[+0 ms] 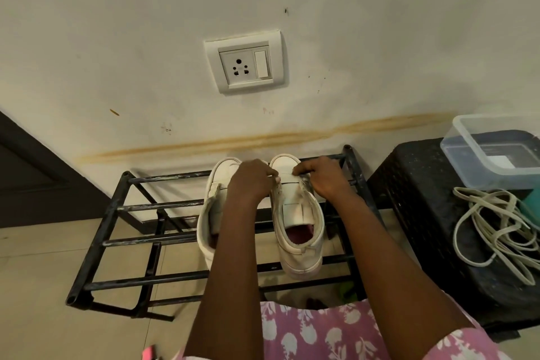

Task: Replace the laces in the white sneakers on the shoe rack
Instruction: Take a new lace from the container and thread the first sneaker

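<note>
Two white sneakers stand toes to the wall on the black metal shoe rack (146, 238). The right sneaker (301, 245) has its tongue lying flat and its pink lining showing. My left hand (252, 181) and my right hand (321, 175) meet over its toe end, each pinching an end of a white lace (287, 175) that runs straight across the lowest eyelets. My left forearm covers much of the left sneaker (211, 207), which shows no lace. A loose heap of off-white laces (502, 228) lies on the black stool to the right.
The black plastic stool (415, 202) stands right beside the rack and carries a clear plastic box (493, 149). A wall socket (247, 63) sits above the rack. A dark door (35, 172) is at the left. Beige floor tiles lie below.
</note>
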A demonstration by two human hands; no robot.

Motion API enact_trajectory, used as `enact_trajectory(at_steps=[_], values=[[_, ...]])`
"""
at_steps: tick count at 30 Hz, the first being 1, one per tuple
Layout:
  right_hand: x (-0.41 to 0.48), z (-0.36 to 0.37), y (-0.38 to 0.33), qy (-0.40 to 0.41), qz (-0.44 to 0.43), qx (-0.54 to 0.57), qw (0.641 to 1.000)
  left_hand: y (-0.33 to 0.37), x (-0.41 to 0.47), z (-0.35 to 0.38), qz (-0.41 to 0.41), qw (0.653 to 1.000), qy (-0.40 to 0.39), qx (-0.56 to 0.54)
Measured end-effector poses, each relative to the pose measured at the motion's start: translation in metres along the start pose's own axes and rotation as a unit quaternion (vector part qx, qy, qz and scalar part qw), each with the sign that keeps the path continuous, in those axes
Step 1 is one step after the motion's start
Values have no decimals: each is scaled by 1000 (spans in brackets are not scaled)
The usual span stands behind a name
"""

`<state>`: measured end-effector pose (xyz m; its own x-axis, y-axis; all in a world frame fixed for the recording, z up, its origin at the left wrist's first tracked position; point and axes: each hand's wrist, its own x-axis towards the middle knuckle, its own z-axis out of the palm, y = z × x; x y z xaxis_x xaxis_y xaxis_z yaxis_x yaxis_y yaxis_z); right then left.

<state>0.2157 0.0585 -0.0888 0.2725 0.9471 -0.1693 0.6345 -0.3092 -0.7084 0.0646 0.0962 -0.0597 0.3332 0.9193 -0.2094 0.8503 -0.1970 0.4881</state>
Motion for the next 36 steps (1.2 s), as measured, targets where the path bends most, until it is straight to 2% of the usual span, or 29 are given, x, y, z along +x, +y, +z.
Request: enact_trajectory(at_steps=[6,15,18,20,24,32,36], values=[[1,-1,-1,-5,6,-2,1000,-7,0,-5,-11,1000,24,5],[-2,-4,1,-8,-2,22,1000,-6,-6,-25,-34,983,133,-120],[-4,-10,4,40,12,99,994,-5,-7,-25,-40,981,136,-129],[-3,-15,10,63,37,103,992,-4,-6,-23,-44,979,142,-139],[-7,-19,13,13,51,48,997,-1,-2,-17,-64,974,156,-150],[-9,-17,11,-12,60,95,994,-2,-1,-15,-73,969,174,-161],[-13,-16,9,-44,58,64,995,3,-3,-16,-73,966,194,-157]])
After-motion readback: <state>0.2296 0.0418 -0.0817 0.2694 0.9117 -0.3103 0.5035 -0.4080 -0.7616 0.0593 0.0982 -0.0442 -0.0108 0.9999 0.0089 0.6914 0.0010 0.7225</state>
